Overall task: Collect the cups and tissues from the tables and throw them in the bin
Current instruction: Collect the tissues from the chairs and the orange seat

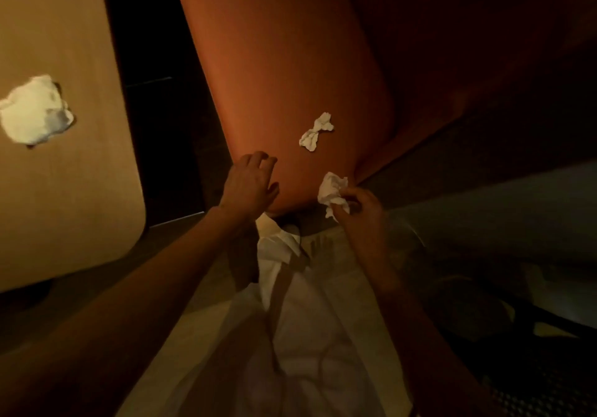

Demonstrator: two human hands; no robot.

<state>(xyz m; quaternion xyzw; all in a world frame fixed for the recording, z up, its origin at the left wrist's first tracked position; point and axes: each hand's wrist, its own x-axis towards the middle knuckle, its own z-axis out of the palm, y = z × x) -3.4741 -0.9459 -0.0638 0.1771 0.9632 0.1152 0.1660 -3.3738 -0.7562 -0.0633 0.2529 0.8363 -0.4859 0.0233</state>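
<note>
Three crumpled tissues: one pinched in the right hand (361, 210), one (316, 131) on the orange table (290, 61) just past the left hand's (250, 184) spread, empty fingers, one (34, 109) far left on the tan table (64, 190).

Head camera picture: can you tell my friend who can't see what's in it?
A person's right hand pinches a crumpled tissue at an orange table's near edge while the left hand reaches over it. Another tissue lies there; a bigger wad sits on a tan table.
</note>
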